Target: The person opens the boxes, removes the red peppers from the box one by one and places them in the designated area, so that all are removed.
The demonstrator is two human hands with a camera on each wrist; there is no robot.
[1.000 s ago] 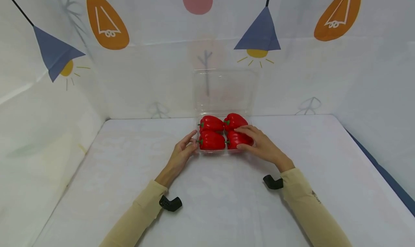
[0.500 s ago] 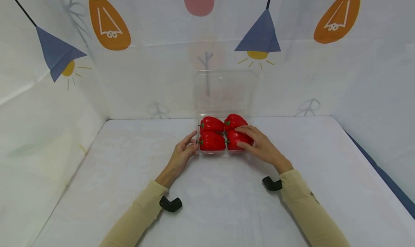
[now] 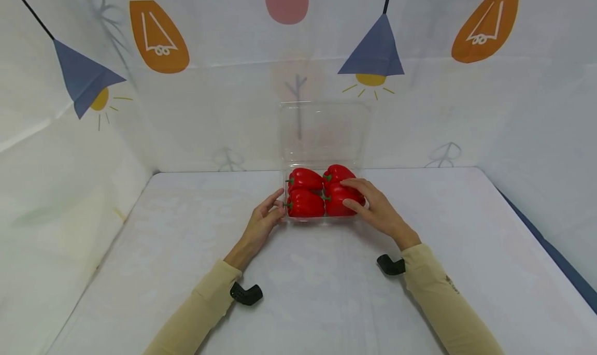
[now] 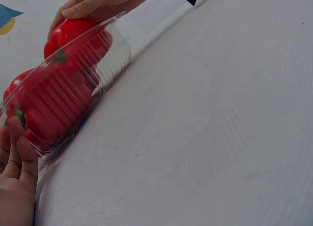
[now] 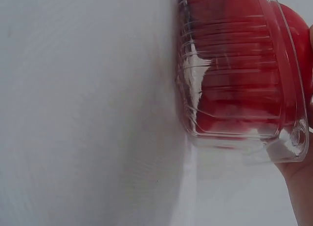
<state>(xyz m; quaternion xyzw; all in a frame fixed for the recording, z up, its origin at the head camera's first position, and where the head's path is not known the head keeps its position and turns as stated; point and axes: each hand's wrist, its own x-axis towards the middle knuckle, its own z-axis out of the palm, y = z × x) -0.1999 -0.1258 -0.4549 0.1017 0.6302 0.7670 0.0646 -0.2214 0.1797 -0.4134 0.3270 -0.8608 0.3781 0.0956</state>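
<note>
Several red bell peppers with green stems, among them a back-left pepper (image 3: 305, 180), sit in a clear plastic clamshell box (image 3: 305, 219). Between its thumb and fingers my right hand (image 3: 380, 210) holds the front-right bell pepper (image 3: 339, 201). That pepper stands proud of the box rim in the left wrist view. My left hand (image 3: 260, 224) lies along the left side of the box, its fingers relaxed at the wall beside the front-left bell pepper (image 4: 54, 108). In the right wrist view the box wall (image 5: 239, 89) hides most of the peppers and the right fingertips.
The box's clear lid (image 3: 324, 132) stands raised at the back, against the printed white curtain (image 3: 224, 101). A white cloth covers the table (image 3: 308, 287). Black wrist-worn devices (image 3: 247, 294) stick out from both sleeves.
The front-right pepper has shifted slightly up and left within the right hand's grip, and that hand's fingers have moved a little. The left hand stays by the box.
</note>
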